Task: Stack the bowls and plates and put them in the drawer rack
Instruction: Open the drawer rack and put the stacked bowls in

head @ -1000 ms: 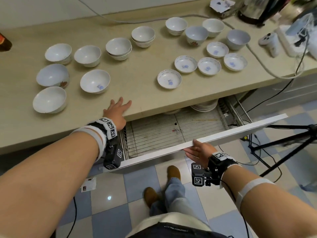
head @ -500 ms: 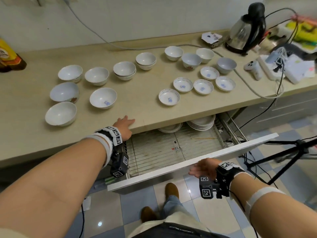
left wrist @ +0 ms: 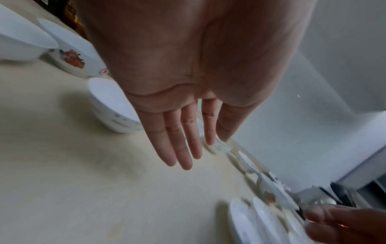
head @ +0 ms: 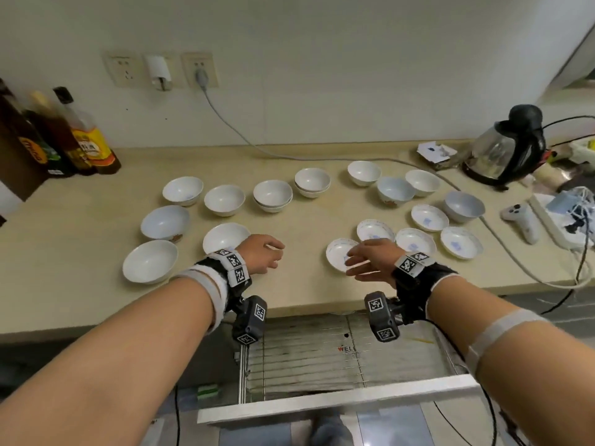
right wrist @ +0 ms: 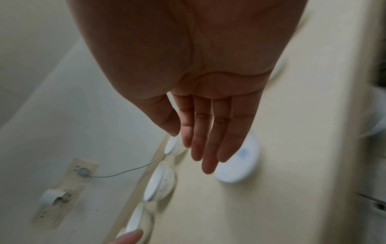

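Several white bowls (head: 149, 264) stand on the left half of the beige counter (head: 299, 220); several small blue-patterned plates (head: 415, 242) lie on the right half. My left hand (head: 269, 255) hovers empty over the counter just right of a bowl (head: 225, 238), its fingers straight in the left wrist view (left wrist: 183, 148). My right hand (head: 360, 263) hovers over the nearest small plate (head: 338, 257), fingers straight (right wrist: 205, 148), holding nothing. Below the counter edge the drawer rack (head: 322, 355) stands pulled out, its wire grid bare where visible.
Sauce bottles (head: 80, 140) stand at the back left. A kettle (head: 505, 149), a white controller (head: 521, 220), a power strip and cables (head: 573, 220) crowd the right end. A grey cable (head: 244, 140) runs from the wall socket across the counter's back.
Both hands rose from the drawer and counter edge to above the counter; the right let go of the drawer front. The head view tilted up toward the wall.
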